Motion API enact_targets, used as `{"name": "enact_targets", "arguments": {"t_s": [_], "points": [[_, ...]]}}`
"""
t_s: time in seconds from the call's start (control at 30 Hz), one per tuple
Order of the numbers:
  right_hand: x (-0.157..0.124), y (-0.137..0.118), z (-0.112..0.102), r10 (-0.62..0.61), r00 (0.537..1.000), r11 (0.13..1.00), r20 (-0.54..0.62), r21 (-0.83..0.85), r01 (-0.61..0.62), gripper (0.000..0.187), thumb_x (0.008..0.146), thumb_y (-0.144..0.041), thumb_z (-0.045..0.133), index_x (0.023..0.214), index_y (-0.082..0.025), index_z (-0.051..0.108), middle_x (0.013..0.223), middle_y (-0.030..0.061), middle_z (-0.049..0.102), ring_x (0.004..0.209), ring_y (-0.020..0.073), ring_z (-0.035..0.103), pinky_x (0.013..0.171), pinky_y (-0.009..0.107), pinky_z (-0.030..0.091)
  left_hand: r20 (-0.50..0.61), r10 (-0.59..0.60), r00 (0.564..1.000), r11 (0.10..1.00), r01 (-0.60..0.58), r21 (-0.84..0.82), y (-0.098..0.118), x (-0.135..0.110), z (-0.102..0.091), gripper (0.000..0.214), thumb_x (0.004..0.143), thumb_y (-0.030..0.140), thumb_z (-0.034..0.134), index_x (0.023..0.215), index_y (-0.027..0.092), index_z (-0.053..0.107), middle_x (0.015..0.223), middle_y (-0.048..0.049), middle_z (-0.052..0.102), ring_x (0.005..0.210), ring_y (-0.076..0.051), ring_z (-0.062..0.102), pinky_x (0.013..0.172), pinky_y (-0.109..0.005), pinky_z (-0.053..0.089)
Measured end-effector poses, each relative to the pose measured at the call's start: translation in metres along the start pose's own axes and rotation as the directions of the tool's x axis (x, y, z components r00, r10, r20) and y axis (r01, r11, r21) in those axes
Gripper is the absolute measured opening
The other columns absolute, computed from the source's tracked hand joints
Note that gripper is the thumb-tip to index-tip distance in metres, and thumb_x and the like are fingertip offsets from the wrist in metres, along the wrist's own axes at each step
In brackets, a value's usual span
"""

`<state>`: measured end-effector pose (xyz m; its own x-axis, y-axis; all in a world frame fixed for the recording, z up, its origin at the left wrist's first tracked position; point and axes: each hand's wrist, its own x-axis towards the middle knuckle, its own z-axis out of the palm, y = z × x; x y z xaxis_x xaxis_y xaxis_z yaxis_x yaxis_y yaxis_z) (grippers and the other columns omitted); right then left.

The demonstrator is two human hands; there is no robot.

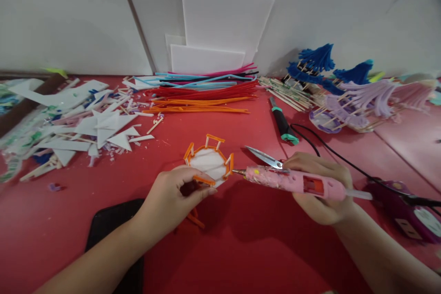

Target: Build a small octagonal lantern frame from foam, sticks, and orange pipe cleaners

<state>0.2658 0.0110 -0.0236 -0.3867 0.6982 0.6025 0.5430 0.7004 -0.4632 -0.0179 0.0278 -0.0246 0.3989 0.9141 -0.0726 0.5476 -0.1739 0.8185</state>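
Observation:
My left hand [182, 190] pinches the near edge of a small craft model [208, 163]. This has a round white base rimmed with orange pipe cleaner and short sticks standing up with orange pieces across their tops. In my right hand [320, 188] is a pink hot glue gun [282, 180], a glue stick poking from its rear. Its metal nozzle points left and is at or very close to the model's right-hand orange piece. Scissors [263, 157] show their blades just beyond the glue gun; their handles are hidden by my right hand.
Pipe cleaners [206, 92] lie in coloured rows at the back, near wooden sticks [289, 94]. White scraps [103, 126] cover the left. A black-and-green cutter [283, 121], finished blue and lilac models [358, 96], a cord and a purple power strip [406, 211] occupy the right. A black flat object [113, 220] lies front left.

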Motion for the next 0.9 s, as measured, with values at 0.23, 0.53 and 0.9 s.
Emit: {"name": "enact_targets", "arguments": {"t_s": [0.23,0.53,0.9], "points": [[0.001,0.0,-0.003,0.017,1.0,1.0,0.013,-0.018,-0.017,0.016,0.07,-0.014,0.051,0.083,-0.023,0.055,0.068,0.003,0.059,0.06,0.0191,0.058,0.051,0.033,0.047,-0.006,0.005,1.0,1.0,-0.005,-0.004,0.001,0.0,-0.001,0.008,0.078,0.028,0.067,0.083,0.024,0.072,0.087,0.0,0.074,0.08,-0.016,0.067,0.072,-0.026,0.05],[0.0,0.023,-0.006,0.206,0.978,0.908,-0.024,-0.369,-0.2,0.028,0.073,-0.015,0.053,0.101,-0.018,0.058,0.087,0.007,0.069,0.073,0.0203,0.065,0.062,0.031,0.052,-0.081,-0.117,0.99,0.99,0.11,-0.087,0.002,-0.004,0.002,0.021,0.072,0.029,0.07,0.09,0.021,0.066,0.089,-0.0017,0.076,0.08,-0.019,0.071,0.07,-0.025,0.056],[0.0,0.037,0.01,0.353,0.928,0.82,0.117,-0.517,-0.246,0.04,0.07,-0.008,0.045,0.106,-0.012,0.062,0.101,0.0131,0.066,0.095,0.0298,0.058,0.085,0.046,0.047,0.027,-0.022,0.999,0.988,0.018,0.151,0.023,-0.049,0.012,0.049,0.087,0.026,0.042,0.136,0.022,0.037,0.125,-0.0124,0.063,0.106,-0.023,0.066,0.086,-0.038,0.056]]}}
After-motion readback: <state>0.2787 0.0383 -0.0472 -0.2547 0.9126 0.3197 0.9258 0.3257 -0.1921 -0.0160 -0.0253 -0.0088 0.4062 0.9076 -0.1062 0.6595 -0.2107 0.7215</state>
